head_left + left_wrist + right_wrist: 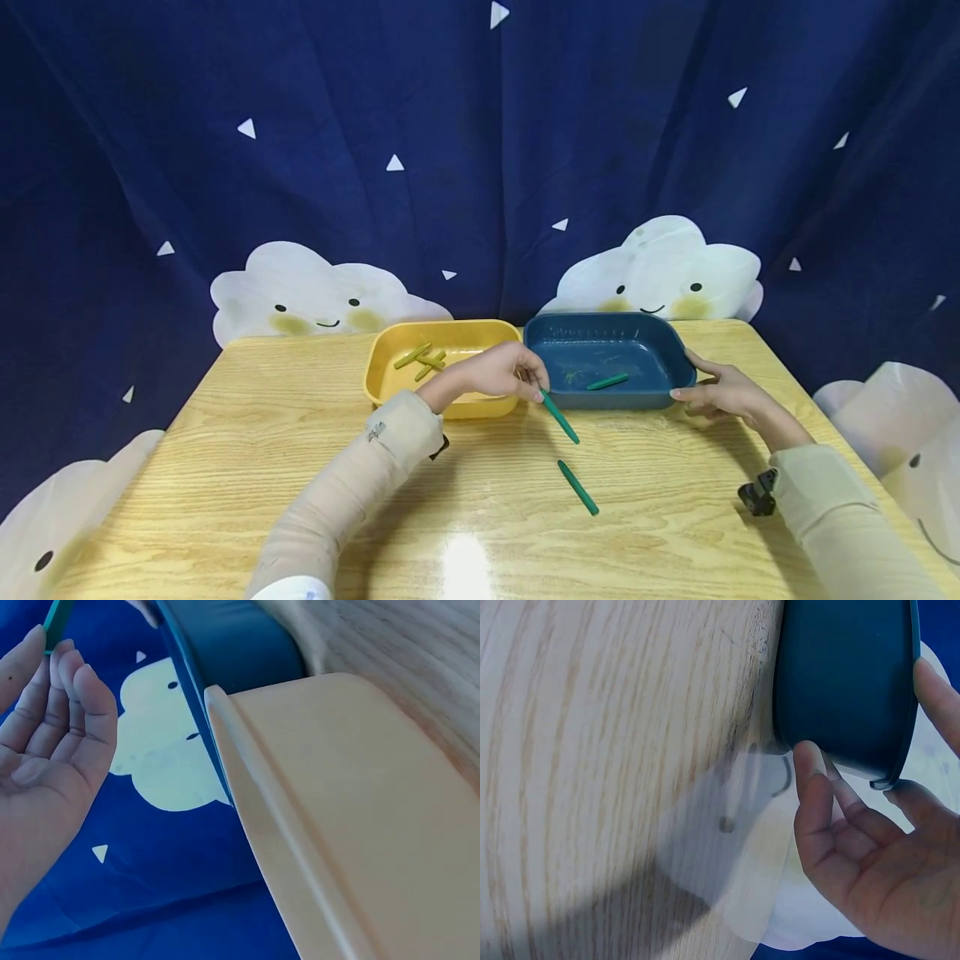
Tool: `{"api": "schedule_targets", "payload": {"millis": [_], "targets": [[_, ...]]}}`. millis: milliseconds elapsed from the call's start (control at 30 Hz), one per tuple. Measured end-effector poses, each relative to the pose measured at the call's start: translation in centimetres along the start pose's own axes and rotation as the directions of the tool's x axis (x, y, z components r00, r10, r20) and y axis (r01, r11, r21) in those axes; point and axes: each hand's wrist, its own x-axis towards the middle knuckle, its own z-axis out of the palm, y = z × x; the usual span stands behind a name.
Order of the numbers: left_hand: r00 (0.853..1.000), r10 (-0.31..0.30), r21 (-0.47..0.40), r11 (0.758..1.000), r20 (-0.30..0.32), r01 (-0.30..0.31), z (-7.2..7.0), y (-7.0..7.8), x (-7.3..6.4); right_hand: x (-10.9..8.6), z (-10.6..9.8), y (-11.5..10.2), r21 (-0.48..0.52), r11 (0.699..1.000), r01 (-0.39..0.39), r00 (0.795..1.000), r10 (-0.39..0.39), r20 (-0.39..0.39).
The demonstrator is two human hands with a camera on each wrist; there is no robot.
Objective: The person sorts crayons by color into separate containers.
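My left hand pinches a green crayon by its upper end, just in front of the blue bin. In the left wrist view, the tip of that crayon shows between thumb and fingertips. My right hand holds the front right corner of the blue bin, its fingers spread around the rim and side. Inside the blue bin lies one green crayon. Another green crayon lies on the table, nearer to me than the held one.
A yellow bin stands directly left of the blue one, with several yellow crayons in it. Both bins are near the back edge of the wooden table. Behind hangs a dark blue curtain with clouds and white triangles.
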Motion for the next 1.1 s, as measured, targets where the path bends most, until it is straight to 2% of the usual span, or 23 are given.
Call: {"api": "schedule_targets", "payload": {"millis": [267,500,833,1100], "targets": [[0.994,0.001,-0.062,0.998,-0.105,-0.007,-1.1,-0.4,1.0,0.0,0.1,-0.1,-0.011,1.000,0.000,1.000,0.000,0.005],[0.984,-0.011,-0.079,0.997,-0.176,-0.003,-2.1,0.2,2.0,-0.1,0.1,-0.2,-0.004,1.000,0.002,1.000,-0.002,0.002],[0.968,-0.100,-0.145,0.987,-0.231,0.067,-3.2,0.6,3.6,-0.1,0.1,-0.1,-0.006,1.000,0.006,1.000,-0.006,-0.001],[0.945,-0.166,-0.158,0.979,-0.280,0.125,-4.2,0.6,5.3,-0.1,0.1,0.0,0.000,1.000,0.013,1.000,-0.013,0.003]]}}
